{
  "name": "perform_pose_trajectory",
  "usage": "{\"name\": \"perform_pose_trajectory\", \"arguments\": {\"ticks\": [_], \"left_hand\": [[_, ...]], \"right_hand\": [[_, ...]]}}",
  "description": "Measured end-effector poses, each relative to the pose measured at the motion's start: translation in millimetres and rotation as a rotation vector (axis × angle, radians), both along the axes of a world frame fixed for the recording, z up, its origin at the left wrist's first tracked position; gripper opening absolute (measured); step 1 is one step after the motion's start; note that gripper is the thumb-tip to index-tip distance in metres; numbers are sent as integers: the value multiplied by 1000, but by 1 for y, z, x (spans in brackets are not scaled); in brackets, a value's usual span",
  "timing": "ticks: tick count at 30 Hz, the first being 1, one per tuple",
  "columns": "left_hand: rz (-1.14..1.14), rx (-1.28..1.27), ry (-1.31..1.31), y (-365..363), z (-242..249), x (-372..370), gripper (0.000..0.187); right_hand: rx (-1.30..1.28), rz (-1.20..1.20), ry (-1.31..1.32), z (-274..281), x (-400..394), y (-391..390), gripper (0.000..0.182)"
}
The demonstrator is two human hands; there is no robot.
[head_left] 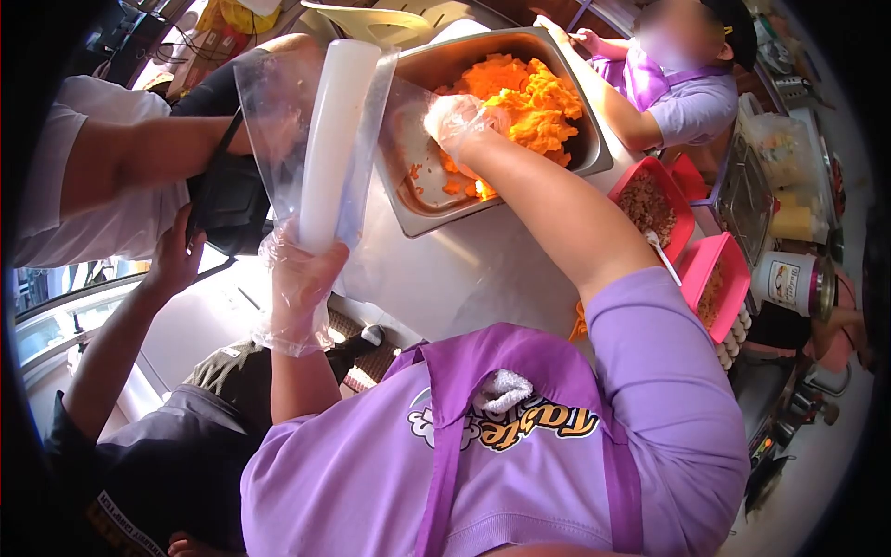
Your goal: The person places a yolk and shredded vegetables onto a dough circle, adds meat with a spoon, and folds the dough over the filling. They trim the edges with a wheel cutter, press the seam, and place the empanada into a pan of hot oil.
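My left hand point(304, 278), in a clear plastic glove, is closed around the lower end of a whitish roll of clear plastic film point(336, 148). The roll stands tilted upright, with loose clear sheet hanging on both sides. My right hand point(464, 125), also gloved, is over a steel pan point(413, 219) beside a heap of orange mash point(534, 97). Its fingers look curled in, and the crinkled glove hides what they hold, if anything. A thin clear sheet reaches from the roll towards this hand. Orange scraps cling to the pan's bottom.
Pink tubs point(729, 278) of crumbly brown filling stand at the right, one with a white spoon point(661, 252). Across the table is a co-worker in purple point(691, 111). Other people's arms point(148, 153) reach in from the left, near a black bag point(232, 209).
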State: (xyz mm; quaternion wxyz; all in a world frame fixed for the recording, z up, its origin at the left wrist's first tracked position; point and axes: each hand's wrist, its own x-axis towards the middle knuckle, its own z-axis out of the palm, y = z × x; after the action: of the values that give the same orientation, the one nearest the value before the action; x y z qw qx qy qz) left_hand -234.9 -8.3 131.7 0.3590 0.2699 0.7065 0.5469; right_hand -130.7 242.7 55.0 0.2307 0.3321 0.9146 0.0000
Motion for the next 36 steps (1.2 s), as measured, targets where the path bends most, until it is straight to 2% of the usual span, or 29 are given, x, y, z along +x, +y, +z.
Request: {"name": "perform_pose_trajectory", "arguments": {"ticks": [1, 2, 4, 8, 11, 12, 14, 15, 16, 18, 19, 20, 22, 23, 26, 28, 31, 34, 36], "left_hand": [[-9, 17, -12, -1, 0, 0, 25], [-18, 35, -24, -1, 0, -1, 25], [-23, 3, 20, -3, -1, -4, 25], [-28, -35, 48, -6, 0, -5, 25], [-33, -47, 24, -6, -4, -5, 25], [-36, -45, 22, -6, -2, -4, 25], [-58, -25, -8, -5, 2, -1, 25], [-62, -23, -6, -5, 1, 0, 25], [-58, -63, 53, -4, 0, 0, 25], [-58, -99, 116, -3, 0, -1, 25], [-68, -43, 97, -5, 0, -1, 26], [-79, 13, 77, -6, 0, -2, 27], [-95, 9, 91, -6, 1, -5, 28], [-103, 5, 108, -5, 1, -6, 30], [-58, 43, 71, -1, 6, 0, 29], [-71, 32, 105, 2, 7, 2, 28], [-90, -1, 181, 5, 11, 4, 26], [-106, -13, 215, 8, 12, 6, 25], [-106, -3, 208, 9, 14, 9, 24]], "right_hand": [[-36, 10, -19, 15, 2, -5, 44], [-37, 12, -19, -5, -1, 4, 44], [31, 71, 66, -63, -13, 31, 25], [-12, 45, 199, -40, -3, 40, 24], [-148, -151, 599, -11, 6, 34, 26], [-145, -153, 598, 2, 8, 28, 26], [-615, -554, 979, 25, 11, 18, 30], [-780, -506, 1145, 7, 6, 31, 34], [-776, -508, 1149, -11, 11, 42, 34], [-1160, -486, 1189, 0, 23, 48, 22], [-1192, -576, 1132, 38, 34, 34, 24], [-1187, -583, 1136, 39, 40, 35, 24], [-1562, -698, 1236, 39, 56, 37, 27], [-1605, -687, 1280, 43, 66, 34, 31], [-1490, -696, 1411, 43, 88, 23, 41], [-1501, -727, 1368, 36, 102, 23, 42], [-1342, -647, 1315, 36, 115, 16, 40], [-1199, -653, 1279, 60, 113, -6, 39], [-1197, -630, 1281, 55, 108, -7, 39]]}}
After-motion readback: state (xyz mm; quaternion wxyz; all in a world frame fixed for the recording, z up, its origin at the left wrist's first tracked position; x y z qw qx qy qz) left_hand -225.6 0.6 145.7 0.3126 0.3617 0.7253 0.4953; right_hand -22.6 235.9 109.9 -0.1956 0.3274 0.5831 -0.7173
